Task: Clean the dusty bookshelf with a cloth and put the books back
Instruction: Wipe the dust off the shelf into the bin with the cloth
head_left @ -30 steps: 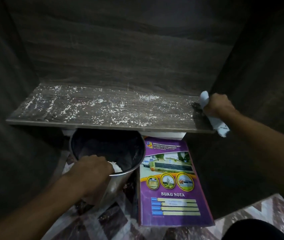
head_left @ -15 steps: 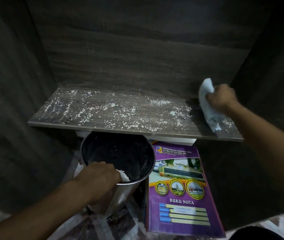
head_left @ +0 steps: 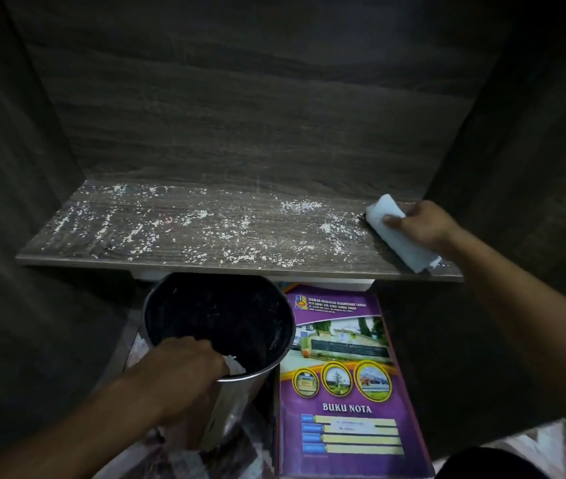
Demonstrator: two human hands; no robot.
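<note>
The right arm reaches forward and up from the lower right, its forearm bare, and the right hand (head_left: 423, 226) sits at the far right end of the shelf (head_left: 205, 243), close to the dark side wall. Its fingers are bent over a folded white cloth (head_left: 400, 242) and hold it flat against the board; one fingertip (head_left: 392, 221) shows on top of the fabric. The cloth lies slantwise, one end near the back of the shelf and the other at the front edge. To its left the dark wood-grain board is speckled with white crumbs (head_left: 136, 233) across most of its length. The left arm comes in from the lower left, and the left hand (head_left: 178, 375) grips the near rim of a round metal bin (head_left: 219, 316) that stands on the floor just below the shelf's front edge. Its fingers curl over the rim into the dark inside, with a white scrap (head_left: 235, 363) showing under them. Just beside the bin on the right, a purple notebook (head_left: 347, 392) marked "BUKU NOTA" lies flat on a patterned floor covering (head_left: 534, 440), its top edge tucked under the shelf.
</note>
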